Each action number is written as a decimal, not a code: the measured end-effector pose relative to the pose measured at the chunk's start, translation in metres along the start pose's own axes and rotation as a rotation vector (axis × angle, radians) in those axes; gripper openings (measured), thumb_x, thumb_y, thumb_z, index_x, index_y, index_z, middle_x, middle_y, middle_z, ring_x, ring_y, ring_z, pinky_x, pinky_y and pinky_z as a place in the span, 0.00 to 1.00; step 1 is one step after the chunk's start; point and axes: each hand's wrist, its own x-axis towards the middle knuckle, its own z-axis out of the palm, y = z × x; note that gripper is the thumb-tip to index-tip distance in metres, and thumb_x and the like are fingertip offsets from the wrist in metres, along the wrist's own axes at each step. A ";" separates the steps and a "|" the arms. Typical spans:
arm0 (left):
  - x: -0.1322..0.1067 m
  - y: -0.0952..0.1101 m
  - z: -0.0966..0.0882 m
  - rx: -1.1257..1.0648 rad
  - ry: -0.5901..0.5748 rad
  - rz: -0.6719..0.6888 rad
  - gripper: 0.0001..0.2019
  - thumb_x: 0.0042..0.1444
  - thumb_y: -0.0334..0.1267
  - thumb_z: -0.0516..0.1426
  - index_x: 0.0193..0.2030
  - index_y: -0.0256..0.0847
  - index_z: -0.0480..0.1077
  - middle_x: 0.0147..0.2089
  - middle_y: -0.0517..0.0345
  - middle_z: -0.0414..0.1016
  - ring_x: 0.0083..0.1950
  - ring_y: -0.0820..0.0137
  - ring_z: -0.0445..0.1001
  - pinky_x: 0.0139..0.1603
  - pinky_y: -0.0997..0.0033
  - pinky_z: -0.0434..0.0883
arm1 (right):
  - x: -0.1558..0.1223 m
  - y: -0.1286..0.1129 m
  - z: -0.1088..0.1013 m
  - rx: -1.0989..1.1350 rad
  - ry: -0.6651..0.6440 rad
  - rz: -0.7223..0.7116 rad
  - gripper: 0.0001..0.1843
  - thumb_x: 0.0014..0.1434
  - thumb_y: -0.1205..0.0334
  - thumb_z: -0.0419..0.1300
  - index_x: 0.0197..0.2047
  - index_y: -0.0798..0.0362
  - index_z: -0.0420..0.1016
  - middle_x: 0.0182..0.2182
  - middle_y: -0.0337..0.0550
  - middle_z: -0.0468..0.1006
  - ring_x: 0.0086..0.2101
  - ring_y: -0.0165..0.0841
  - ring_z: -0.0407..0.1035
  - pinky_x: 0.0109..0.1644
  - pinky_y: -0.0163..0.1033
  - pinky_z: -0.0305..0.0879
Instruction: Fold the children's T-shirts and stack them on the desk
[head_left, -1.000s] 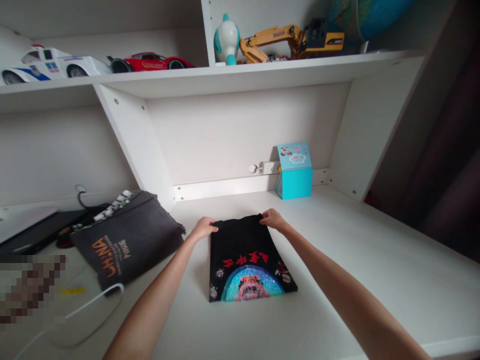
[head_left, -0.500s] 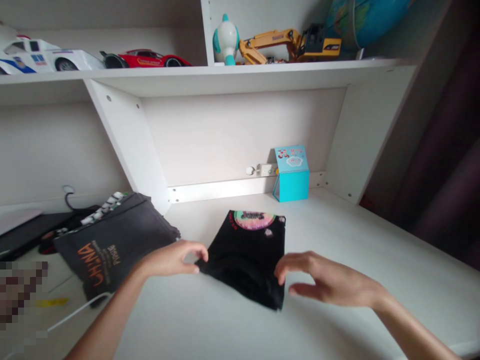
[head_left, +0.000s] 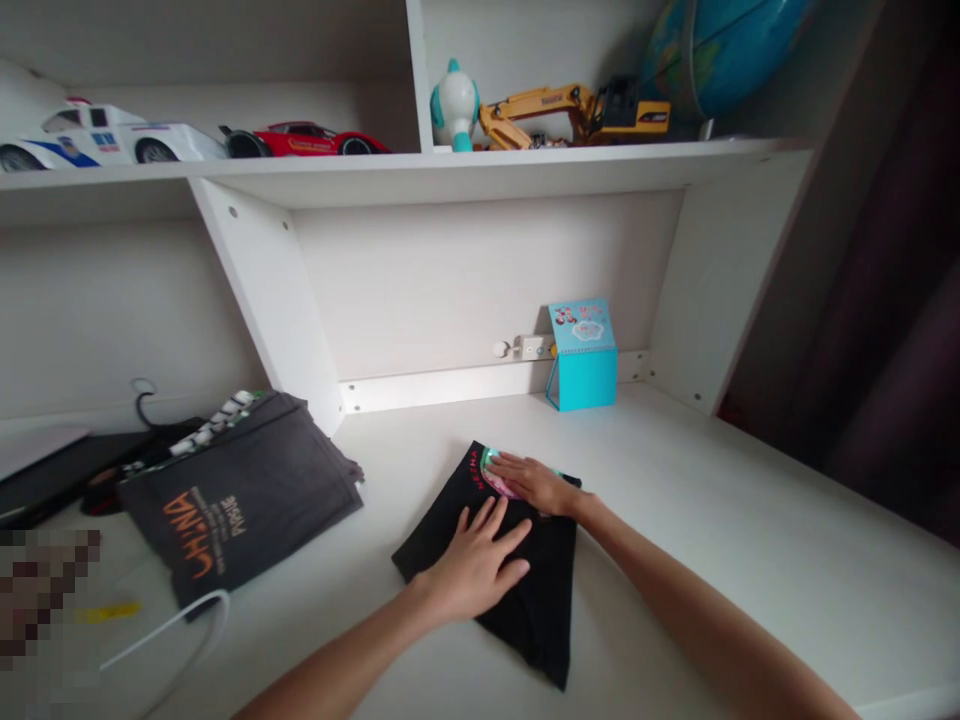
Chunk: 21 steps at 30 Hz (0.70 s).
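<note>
A folded black garment [head_left: 551, 590] lies on the white desk, with red lettering and a round, shiny coloured print near its far edge. My left hand [head_left: 476, 565] rests flat on the middle of the garment, fingers spread. Farther up, my right hand [head_left: 536, 484] lies flat over the round print and covers much of it. Its fingers are stretched out and point left. Neither hand grips the cloth.
On the left lies a folded grey garment [head_left: 300, 480] with orange lettering, near a white cable [head_left: 202, 600] and a yellow strip [head_left: 112, 611]. A turquoise desk calendar [head_left: 587, 380] stands at the back by a wall socket [head_left: 534, 347]. Toy vehicles and a globe [head_left: 742, 50] fill the shelf above.
Both hands have left the garment's near side edges and now lie flat on top of it. My right hand has moved far up onto the print. The garment sits slightly lower in view.
</note>
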 end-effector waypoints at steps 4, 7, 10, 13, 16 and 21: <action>-0.017 -0.012 -0.005 -0.001 0.010 0.060 0.20 0.63 0.43 0.42 0.62 0.54 0.55 0.66 0.54 0.51 0.66 0.61 0.48 0.62 0.46 0.49 | -0.013 0.006 0.008 -0.067 -0.038 0.112 0.24 0.65 0.55 0.39 0.63 0.45 0.52 0.62 0.42 0.53 0.62 0.39 0.43 0.61 0.53 0.47; -0.030 -0.030 -0.013 0.030 0.033 0.005 0.20 0.64 0.42 0.40 0.62 0.55 0.55 0.65 0.58 0.53 0.66 0.64 0.49 0.63 0.47 0.47 | -0.031 0.009 0.007 -0.148 0.025 0.260 0.26 0.65 0.53 0.39 0.64 0.48 0.52 0.63 0.45 0.52 0.62 0.41 0.42 0.60 0.54 0.49; -0.044 -0.055 -0.017 0.091 0.104 -0.097 0.21 0.64 0.42 0.40 0.63 0.53 0.52 0.66 0.57 0.50 0.67 0.64 0.47 0.63 0.48 0.47 | -0.064 0.013 -0.003 -0.305 0.047 0.252 0.23 0.63 0.58 0.43 0.60 0.48 0.61 0.60 0.45 0.58 0.59 0.41 0.51 0.57 0.48 0.57; -0.052 -0.077 -0.015 0.120 0.170 -0.206 0.22 0.64 0.41 0.40 0.65 0.50 0.49 0.67 0.53 0.48 0.67 0.63 0.46 0.63 0.51 0.49 | -0.111 0.013 -0.020 -0.426 0.063 0.227 0.19 0.61 0.61 0.46 0.51 0.44 0.71 0.52 0.45 0.70 0.48 0.39 0.67 0.49 0.44 0.65; -0.051 -0.089 -0.010 0.098 0.179 -0.249 0.22 0.63 0.41 0.41 0.64 0.47 0.52 0.66 0.51 0.51 0.67 0.63 0.47 0.63 0.51 0.50 | -0.147 -0.001 -0.033 -0.507 0.149 0.399 0.17 0.61 0.57 0.47 0.46 0.44 0.74 0.43 0.51 0.76 0.36 0.41 0.73 0.39 0.46 0.69; -0.046 -0.092 -0.005 0.077 0.220 -0.246 0.20 0.62 0.39 0.43 0.60 0.44 0.58 0.64 0.52 0.56 0.65 0.62 0.51 0.63 0.51 0.50 | -0.155 -0.039 -0.012 -0.586 0.276 0.499 0.27 0.60 0.47 0.47 0.60 0.43 0.60 0.55 0.50 0.67 0.52 0.51 0.62 0.49 0.58 0.62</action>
